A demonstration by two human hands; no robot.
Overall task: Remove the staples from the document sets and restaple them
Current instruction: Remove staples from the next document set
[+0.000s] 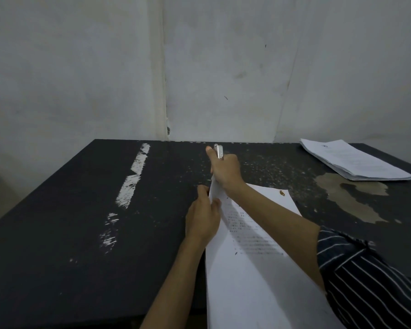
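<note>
A white printed document set (249,245) lies on the black table (69,233), running from the near edge toward the middle. My left hand (203,216) pinches its far left corner, which is lifted off the table. My right hand (224,170) grips a small silver stapler (218,151) at that same corner; the tool's tip pokes out above my fist. The corner itself and any staple are hidden under my right hand.
A stack of white document sets (356,160) lies at the table's far right. The tabletop is worn, with a white scrape (134,176) on the left and a peeled tan patch (351,198) on the right. A grey wall stands directly behind the table.
</note>
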